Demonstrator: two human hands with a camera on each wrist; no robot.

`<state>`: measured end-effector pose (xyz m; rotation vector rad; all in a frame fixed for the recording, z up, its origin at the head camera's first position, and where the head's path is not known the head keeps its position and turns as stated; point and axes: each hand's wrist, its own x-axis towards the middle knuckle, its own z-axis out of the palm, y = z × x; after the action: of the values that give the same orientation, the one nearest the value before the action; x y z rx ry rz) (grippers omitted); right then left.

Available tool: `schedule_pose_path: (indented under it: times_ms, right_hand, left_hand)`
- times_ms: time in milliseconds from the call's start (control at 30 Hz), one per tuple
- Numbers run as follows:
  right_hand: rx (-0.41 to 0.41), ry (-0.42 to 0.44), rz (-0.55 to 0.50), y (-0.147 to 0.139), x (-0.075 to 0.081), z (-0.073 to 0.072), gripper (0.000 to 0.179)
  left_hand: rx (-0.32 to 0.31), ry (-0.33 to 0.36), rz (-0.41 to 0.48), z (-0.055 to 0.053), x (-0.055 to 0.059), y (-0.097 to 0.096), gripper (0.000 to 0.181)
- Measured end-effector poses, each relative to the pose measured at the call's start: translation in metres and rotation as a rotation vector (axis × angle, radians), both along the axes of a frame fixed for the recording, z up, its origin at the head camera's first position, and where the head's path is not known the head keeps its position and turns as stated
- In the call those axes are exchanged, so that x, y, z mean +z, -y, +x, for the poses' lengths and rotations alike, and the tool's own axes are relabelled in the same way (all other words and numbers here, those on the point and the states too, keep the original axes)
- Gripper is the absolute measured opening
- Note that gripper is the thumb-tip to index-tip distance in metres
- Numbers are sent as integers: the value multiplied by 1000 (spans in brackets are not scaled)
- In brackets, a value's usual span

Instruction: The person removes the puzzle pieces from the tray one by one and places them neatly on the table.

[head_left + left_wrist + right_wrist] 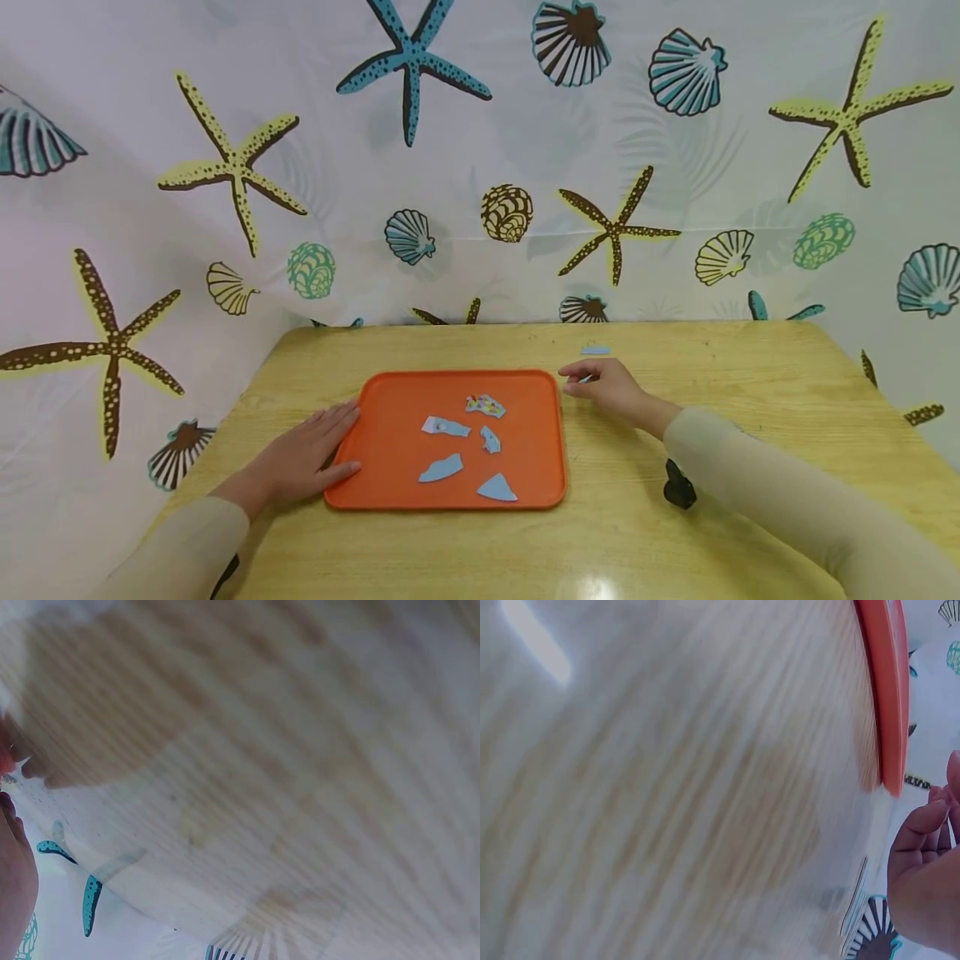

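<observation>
My left hand [313, 454] rests at the left side of an orange tray [390, 487], fingers straight and touching its rim. On the tray lie several flat, irregular light-blue pieces: a colourful patterned piece [486, 406], a long piece [446, 427], a small marked piece [490, 440], a plain piece [441, 468] and a triangular piece [498, 487]. Just beyond the tray's right rim, my right hand [611, 390] pinches a small light-blue piece [585, 379], mostly hidden by the fingers. In the right wrist view the right hand [928, 877] shows curled fingers; its held piece cannot be made out.
A light-blue strip [596, 351] lies on the wooden table [480, 550] behind the right hand; its thin edge [853, 900] shows in the right wrist view. A cloth [465, 158] printed with shells and starfish hangs behind the table.
</observation>
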<state>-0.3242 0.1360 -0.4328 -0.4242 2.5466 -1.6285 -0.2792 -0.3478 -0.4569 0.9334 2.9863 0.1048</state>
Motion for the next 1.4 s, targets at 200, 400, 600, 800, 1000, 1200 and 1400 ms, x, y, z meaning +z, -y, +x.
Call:
schedule_pose_path:
  times_ms: [200, 400, 600, 800, 1000, 1200, 1400]
  right_hand:
    - [-16, 48, -55, 17, -1, 3, 36]
    - [-35, 48, -69, 35, 1, 7, 36]
    - [-30, 59, -71, 52, 6, 10, 36]
    - [-7, 43, -39, 69, 2, 7, 35]
    - [13, 28, -16, 84, -1, 6, 34]
    - [-8, 34, -8, 94, -5, 7, 32]
    - [-22, 38, 32, 99, -13, 5, 29]
  left_hand:
    - [-15, -5, 25, -1, 3, -1, 87]
    - [-22, -4, 36, 0, 3, 0, 87]
    - [-22, -9, 27, -1, 4, 0, 87]
    - [-16, -5, 23, -2, 1, 1, 88]
    - [-9, -3, 23, -3, -2, 2, 89]
    - [-3, 0, 18, -4, -3, 2, 89]
    - [-3, -4, 12, -3, -2, 2, 89]
